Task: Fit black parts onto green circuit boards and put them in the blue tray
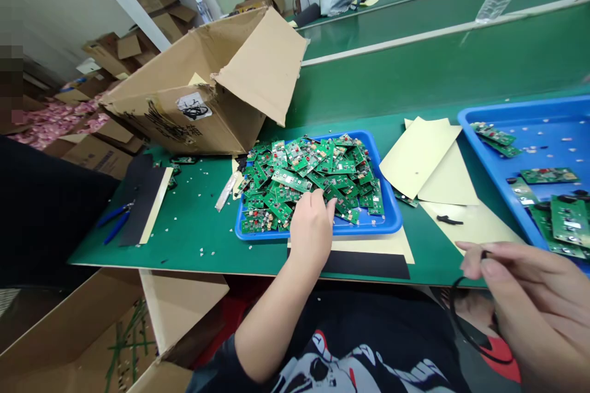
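My left hand [313,222] reaches over the near rim of a blue tray [389,221], its fingers bent down onto a heap of green circuit boards [299,163]. The fingertips are hidden, so any board between them cannot be made out. At the lower right, my right hand [534,295] pinches a thin black cord [461,331] between thumb and fingers. The cord hangs below in a loop, in front of my dark shirt. Close beyond that hand, a small black piece [449,220] lies on yellowish paper [465,230].
A second blue tray [491,196] holds several boards at right. An open cardboard box [184,116] stands behind left. Blue-handled pliers [115,221] lie beside a black sheet [138,209]. Another box [69,331] sits below the table's left edge. A person's dark sleeve [41,209] shows at left.
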### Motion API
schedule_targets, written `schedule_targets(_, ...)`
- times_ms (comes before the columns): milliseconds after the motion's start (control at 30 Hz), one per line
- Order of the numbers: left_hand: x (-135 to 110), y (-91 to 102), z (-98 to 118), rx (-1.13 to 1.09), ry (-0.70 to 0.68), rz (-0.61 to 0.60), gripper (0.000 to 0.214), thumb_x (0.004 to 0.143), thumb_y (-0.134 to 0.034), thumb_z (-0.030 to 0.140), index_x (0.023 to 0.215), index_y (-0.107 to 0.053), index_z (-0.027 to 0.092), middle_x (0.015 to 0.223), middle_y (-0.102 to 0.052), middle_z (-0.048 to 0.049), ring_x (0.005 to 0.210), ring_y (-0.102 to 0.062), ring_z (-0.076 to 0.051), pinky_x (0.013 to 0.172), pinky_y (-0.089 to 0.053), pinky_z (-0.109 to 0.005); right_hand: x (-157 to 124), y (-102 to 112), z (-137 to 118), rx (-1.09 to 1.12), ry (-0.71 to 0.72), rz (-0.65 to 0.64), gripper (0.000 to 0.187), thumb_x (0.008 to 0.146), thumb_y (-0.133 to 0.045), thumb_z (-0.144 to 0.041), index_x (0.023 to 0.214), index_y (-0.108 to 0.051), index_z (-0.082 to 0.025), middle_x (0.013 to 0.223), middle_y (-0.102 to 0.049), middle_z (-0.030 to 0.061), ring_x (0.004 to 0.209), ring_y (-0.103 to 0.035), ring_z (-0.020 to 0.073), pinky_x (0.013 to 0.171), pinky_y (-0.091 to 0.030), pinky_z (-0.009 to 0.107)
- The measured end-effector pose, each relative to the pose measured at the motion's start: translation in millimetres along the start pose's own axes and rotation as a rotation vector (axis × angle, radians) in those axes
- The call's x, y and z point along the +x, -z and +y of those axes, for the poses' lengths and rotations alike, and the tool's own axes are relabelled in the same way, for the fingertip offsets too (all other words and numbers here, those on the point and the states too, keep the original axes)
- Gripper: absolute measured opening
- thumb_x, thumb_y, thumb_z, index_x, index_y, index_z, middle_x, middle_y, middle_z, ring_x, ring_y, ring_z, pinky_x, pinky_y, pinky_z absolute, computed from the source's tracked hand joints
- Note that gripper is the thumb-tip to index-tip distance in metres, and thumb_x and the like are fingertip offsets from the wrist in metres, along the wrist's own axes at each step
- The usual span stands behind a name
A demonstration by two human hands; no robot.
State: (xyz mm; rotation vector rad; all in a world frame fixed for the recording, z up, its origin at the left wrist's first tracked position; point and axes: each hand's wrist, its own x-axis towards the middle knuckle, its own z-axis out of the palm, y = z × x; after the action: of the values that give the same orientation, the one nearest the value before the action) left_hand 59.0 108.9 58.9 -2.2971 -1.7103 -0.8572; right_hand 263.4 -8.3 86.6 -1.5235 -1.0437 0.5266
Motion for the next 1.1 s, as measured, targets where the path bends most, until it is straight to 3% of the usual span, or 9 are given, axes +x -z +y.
schedule_targets(100, -0.7, -4.5, -1.1, -0.056, 0.018, 0.009, 0.013, 0.088, -0.062, 0.022, 0.097, -0.059, 0.014, 0.078, -0.062, -0.0061, 0.072, -0.063, -0.019, 0.062, -0.05, -0.026, 4.9, -5.5, -3.9, -0.008, 0.019, -0.053, 0.016, 0.082, -0.066, -0.028, 0.098, -0.068, -0.029, 0.082, -0.069, 0.0042, 0.07, -0.068, 0.0226, 0.058, -0.058, 0.033)
schedule_targets(233, -2.0, -1.4, 0.9, -0.186, 0.015, 0.015, 0.01, 0.088, -0.061, 0.02, 0.095, -0.057, 0.015, 0.085, -0.064, -0.0079, 0.079, -0.065, -0.019, 0.067, -0.051, -0.026, 14.9, -11.4, 2.7, -0.029, 0.271, -0.147, 0.018, 0.085, -0.061, -0.019, 0.102, -0.065, -0.027, 0.078, -0.066, 0.0023, 0.083, -0.067, 0.0233, 0.097, -0.051, 0.046)
schedule_targets(333, -3.2, 8.7, 5.2, -0.387, -0.005, 0.005, 0.002, 0.088, -0.057, 0.016, 0.089, -0.057, 0.018, 0.086, -0.068, -0.0061, 0.082, -0.067, -0.017, 0.072, -0.053, -0.027, 21.7, -16.9, 8.2, -0.057, 0.363, -0.223, 0.021, 0.088, -0.057, -0.017, 0.106, -0.063, -0.024, 0.075, -0.063, 0.0001, 0.081, -0.064, 0.02, 0.108, -0.04, 0.052)
schedule_targets(467, -1.5, 32.9, 18.1, -0.77, 0.058, -0.115, 0.006, 0.084, -0.06, 0.015, 0.089, -0.06, 0.018, 0.084, -0.068, -0.0033, 0.08, -0.066, -0.015, 0.074, -0.053, -0.025, 27.3, -26.4, 6.5, -0.093, 0.352, -0.281, 0.022, 0.092, -0.05, -0.015, 0.11, -0.06, -0.024, 0.074, -0.059, -0.0017, 0.075, -0.061, 0.0158, 0.104, -0.044, 0.046)
schedule_targets(600, 2.3, 50.4, 32.4, -1.253, 0.267, -0.616, 0.027, 0.079, -0.063, 0.017, 0.107, -0.063, 0.017, 0.076, -0.062, -0.0001, 0.066, -0.059, -0.01, 0.063, -0.05, -0.02, 30.3, -36.1, 0.6, -0.125, 0.435, -0.351, 0.023, 0.093, -0.047, -0.012, 0.109, -0.059, -0.023, 0.079, -0.062, 0.0002, 0.078, -0.061, 0.0162, 0.101, -0.045, 0.041)
schedule_targets(667, 2.7, 51.6, 36.3, -1.377, 0.386, -0.76, 0.031, 0.078, -0.065, 0.018, 0.109, -0.065, 0.017, 0.076, -0.061, -0.0006, 0.064, -0.055, -0.009, 0.058, -0.047, -0.019, 31.4, -39.9, -1.0, -0.153, 0.49, -0.356, 0.023, 0.093, -0.048, -0.011, 0.11, -0.059, -0.022, 0.085, -0.064, 0.002, 0.082, -0.062, 0.017, 0.099, -0.046, 0.04)
schedule_targets(800, 1.6, 48.5, 38.7, -1.458, 0.552, -0.773, 0.031, 0.074, -0.07, 0.021, 0.105, -0.068, 0.018, 0.077, -0.059, -0.0004, 0.064, -0.05, -0.008, 0.056, -0.043, -0.018, 33.4, -45.1, -0.7, -0.221, 0.571, -0.362, 0.033, 0.093, -0.047, -0.008, 0.119, -0.057, -0.024, 0.088, -0.065, 0.0022, 0.081, -0.061, 0.017, 0.099, -0.044, 0.043)
schedule_targets(967, 3.9, 49.3, 40.3, -1.484, 0.661, -0.792, 0.028, 0.071, -0.074, 0.019, 0.099, -0.069, 0.017, 0.075, -0.062, 0.0001, 0.065, -0.054, -0.008, 0.06, -0.045, -0.018, 37.1, -41.6, -0.4, -0.288, 0.605, -0.373, 0.06, 0.094, -0.045, -0.009, 0.149, -0.027, -0.024, 0.081, -0.062, 0.002, 0.08, -0.061, 0.0199, 0.088, -0.051, 0.042)
schedule_targets(1100, 7.3, 49.9, 39.4, -1.5, 0.776, -0.785, 0.022, 0.07, -0.076, 0.02, 0.091, -0.07, 0.015, 0.07, -0.064, 0.0003, 0.063, -0.057, -0.008, 0.06, -0.047, -0.018, 42.8, -29.3, -4.1, -0.282, 0.638, -0.363, 0.041, 0.092, -0.051, -0.01, 0.13, -0.046, -0.023, 0.091, -0.064, 0.005, 0.083, -0.063, 0.0193, 0.073, -0.053, 0.031)
